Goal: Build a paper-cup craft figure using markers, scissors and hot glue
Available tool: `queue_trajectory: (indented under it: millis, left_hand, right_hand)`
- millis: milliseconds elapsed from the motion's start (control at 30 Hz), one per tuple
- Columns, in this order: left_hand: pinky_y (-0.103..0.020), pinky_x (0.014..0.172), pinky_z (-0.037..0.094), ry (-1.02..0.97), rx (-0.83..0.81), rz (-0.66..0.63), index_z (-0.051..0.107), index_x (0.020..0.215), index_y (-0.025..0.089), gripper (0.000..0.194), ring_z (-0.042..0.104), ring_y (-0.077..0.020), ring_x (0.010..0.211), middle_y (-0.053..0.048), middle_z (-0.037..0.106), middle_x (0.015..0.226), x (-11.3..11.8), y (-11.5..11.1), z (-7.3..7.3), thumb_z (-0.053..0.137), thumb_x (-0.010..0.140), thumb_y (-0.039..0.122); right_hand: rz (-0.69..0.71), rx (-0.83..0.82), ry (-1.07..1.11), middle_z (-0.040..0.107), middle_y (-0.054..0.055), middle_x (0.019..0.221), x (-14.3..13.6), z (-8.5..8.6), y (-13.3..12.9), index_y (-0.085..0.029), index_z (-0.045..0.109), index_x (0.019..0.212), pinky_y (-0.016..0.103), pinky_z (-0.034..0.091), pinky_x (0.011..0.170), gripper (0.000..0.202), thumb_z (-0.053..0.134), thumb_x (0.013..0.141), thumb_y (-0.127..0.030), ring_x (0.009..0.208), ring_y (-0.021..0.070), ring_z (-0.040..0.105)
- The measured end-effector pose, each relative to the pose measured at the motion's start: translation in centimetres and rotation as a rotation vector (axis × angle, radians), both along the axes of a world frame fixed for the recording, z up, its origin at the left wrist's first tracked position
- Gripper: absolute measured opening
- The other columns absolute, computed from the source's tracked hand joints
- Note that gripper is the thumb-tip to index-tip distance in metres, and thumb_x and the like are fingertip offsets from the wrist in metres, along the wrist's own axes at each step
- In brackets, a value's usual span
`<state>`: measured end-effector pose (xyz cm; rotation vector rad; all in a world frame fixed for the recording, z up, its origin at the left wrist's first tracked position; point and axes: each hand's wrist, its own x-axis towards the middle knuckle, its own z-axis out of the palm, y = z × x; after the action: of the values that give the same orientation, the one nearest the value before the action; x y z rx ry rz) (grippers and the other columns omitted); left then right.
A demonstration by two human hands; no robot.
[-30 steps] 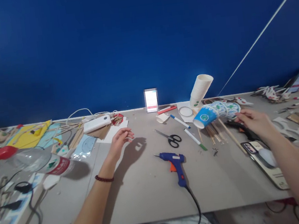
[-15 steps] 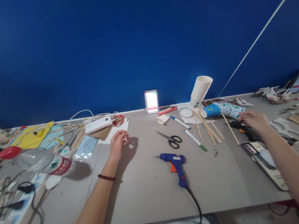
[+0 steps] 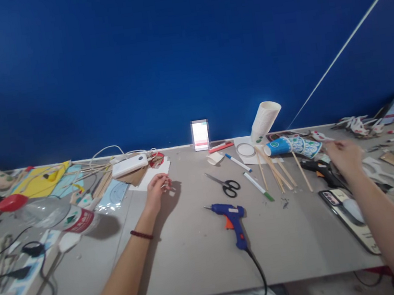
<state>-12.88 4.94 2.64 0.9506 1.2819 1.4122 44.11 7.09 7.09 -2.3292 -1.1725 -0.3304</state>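
My left hand (image 3: 158, 190) hovers over the table left of the scissors (image 3: 225, 185), its fingers curled together. A small pale bit shows at the fingertips, too small to name. My right hand (image 3: 345, 157) is just right of a row of blue-and-white patterned paper cups (image 3: 296, 145) lying on their side, apart from them. Motion smears its fingers, and I see nothing held in them. Below that hand are a black glue gun (image 3: 322, 172) and a phone in a case (image 3: 348, 219). A blue glue gun (image 3: 229, 213) lies front centre.
A leaning stack of white paper cups (image 3: 266, 119) stands at the back, by a tape ring (image 3: 245, 150) and wooden sticks (image 3: 278, 173). Markers (image 3: 258, 186) lie mid-table. To the left are a plastic bottle (image 3: 53, 212), a power strip (image 3: 28, 276) and a white power bank (image 3: 129, 165).
My right hand has let go of the patterned paper cups and drawn off to the right. The cups stay lying where they were. My left hand has barely shifted.
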Motion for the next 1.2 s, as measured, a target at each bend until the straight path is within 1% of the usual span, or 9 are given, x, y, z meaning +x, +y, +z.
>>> queue_trajectory:
  millis: [100,200,267,367,467,567,833,1000,1200]
  left_hand:
    - [-0.023,0.052,0.045,-0.004,0.006,-0.008,0.062,0.081,0.016,0.03,0.059,-0.0131,0.061,-0.001,0.062,0.067,0.1,0.0,-0.1,0.071,0.063,0.039]
    - [-0.023,0.053,0.047,0.007,0.011,-0.026,0.063,0.083,0.016,0.03,0.06,-0.0128,0.06,0.0,0.062,0.066,0.1,-0.1,-0.3,0.07,0.065,0.039]
    - [-0.023,0.052,0.047,0.027,0.014,-0.039,0.063,0.083,0.016,0.03,0.059,-0.0119,0.058,0.0,0.061,0.065,0.1,-0.1,-0.4,0.071,0.066,0.039]
    - [-0.023,0.051,0.047,0.067,0.018,-0.067,0.063,0.082,0.016,0.03,0.056,-0.0105,0.053,0.0,0.062,0.066,0.1,-0.1,-0.6,0.072,0.066,0.041]
    - [-0.023,0.051,0.048,0.099,0.023,-0.097,0.064,0.084,0.016,0.033,0.057,-0.0109,0.055,-0.001,0.062,0.068,0.1,-0.1,-0.9,0.073,0.066,0.042]
    - [-0.023,0.051,0.048,0.122,0.031,-0.11,0.064,0.083,0.016,0.033,0.056,-0.0107,0.055,0.0,0.062,0.068,0.1,-0.1,-1.0,0.072,0.066,0.044]
    - [-0.023,0.053,0.047,0.165,0.046,-0.127,0.064,0.083,0.017,0.033,0.056,-0.0107,0.055,0.0,0.062,0.068,0.0,0.0,-1.3,0.071,0.067,0.045]
    - [-0.024,0.054,0.047,0.188,0.045,-0.136,0.064,0.083,0.018,0.032,0.056,-0.0109,0.055,-0.001,0.062,0.07,0.0,-0.1,-1.3,0.071,0.068,0.045]
    - [-0.024,0.055,0.047,0.214,0.053,-0.139,0.064,0.083,0.017,0.034,0.057,-0.0113,0.056,-0.001,0.062,0.07,0.0,0.0,-1.5,0.071,0.067,0.047]
  right_hand:
    - [0.081,0.064,0.074,0.073,0.013,0.091,-2.1,1.5,1.0,-0.017,0.067,0.094,0.028,0.047,0.069,0.02,0.053,0.083,-0.023,0.079,0.0209,0.067]
    - [0.313,0.129,0.101,0.071,0.012,0.093,-5.3,4.1,2.6,-0.017,0.067,0.094,0.028,0.044,0.078,0.017,0.054,0.083,-0.021,0.08,0.0198,0.063]
    - [0.508,0.105,0.039,0.069,0.013,0.104,-7.5,6.1,4.1,-0.016,0.067,0.098,0.027,0.041,0.08,0.018,0.055,0.085,-0.019,0.082,0.0182,0.06]
    - [0.692,-0.009,-0.084,0.061,0.017,0.122,-10.1,8.7,6.6,-0.014,0.063,0.117,0.028,0.039,0.079,0.03,0.054,0.089,-0.019,0.083,0.0161,0.058]
    - [0.656,-0.211,-0.196,0.055,0.019,0.134,-11.7,10.4,9.0,-0.014,0.056,0.132,0.031,0.036,0.082,0.038,0.048,0.095,-0.024,0.103,0.0208,0.056]
    - [0.604,-0.301,-0.202,0.061,0.023,0.124,-12.4,11.3,10.7,-0.009,0.059,0.129,0.034,0.035,0.079,0.037,0.049,0.095,-0.022,0.104,0.0243,0.057]
    - [0.591,-0.353,-0.21,0.069,0.021,0.106,-11.8,11.6,11.8,-0.007,0.072,0.106,0.032,0.036,0.075,0.029,0.048,0.093,-0.019,0.096,0.0238,0.06]
    - [0.579,-0.338,-0.22,0.07,0.019,0.101,-12.0,11.5,11.6,-0.008,0.072,0.103,0.03,0.037,0.076,0.025,0.053,0.089,-0.017,0.094,0.0232,0.061]
    - [0.527,-0.297,-0.201,0.07,0.017,0.102,-12.4,12.0,11.4,-0.011,0.071,0.103,0.029,0.039,0.073,0.023,0.06,0.088,-0.023,0.089,0.0212,0.061]
